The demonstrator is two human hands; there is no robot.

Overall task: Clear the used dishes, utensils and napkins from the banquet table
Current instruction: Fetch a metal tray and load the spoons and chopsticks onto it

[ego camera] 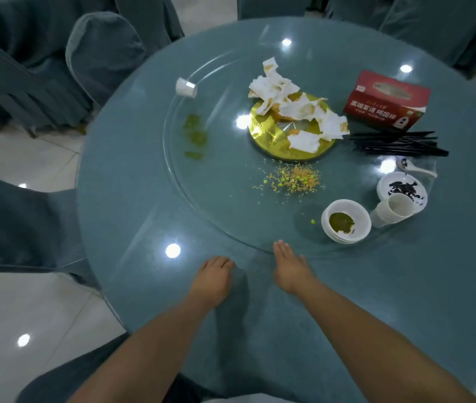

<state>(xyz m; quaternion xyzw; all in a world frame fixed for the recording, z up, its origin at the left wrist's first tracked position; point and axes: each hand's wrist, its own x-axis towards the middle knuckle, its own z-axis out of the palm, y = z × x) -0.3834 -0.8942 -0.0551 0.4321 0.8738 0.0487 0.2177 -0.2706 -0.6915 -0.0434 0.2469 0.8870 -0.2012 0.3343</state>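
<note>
White napkins: crumpled, stained napkins (292, 107) lie heaped over the gold hub (271, 135) at the middle of the glass turntable (216, 205), likely tossed there once used.
Bowls: a stack of white bowls (346, 221) with green sauce in the top one sits at the turntable's near right edge; just beside it a second bowl (401, 190) with dark scraps, and nested plastic cups (390, 212) lying against it.
Utensils: black chopsticks (396, 144) are gathered in one bundle, a white spoon (415, 168) just in front, which looks like sorting for removal.
Stray cup: a single cup (185, 87) lies tipped on the far left of the turntable.
Spills: rice and green bits (289, 178) are scattered near the hub; green smears (194, 135) to the left.
Box: a red tissue box (386, 101) stands behind the chopsticks.
Left hand: left hand (213, 282) is over the table (143, 216) edge, fingers loosely curled, holding nothing.
Right hand: right hand (290, 266) reaches with straight fingers to the turntable's rim, empty, probably to spin the dishes nearer.
</note>
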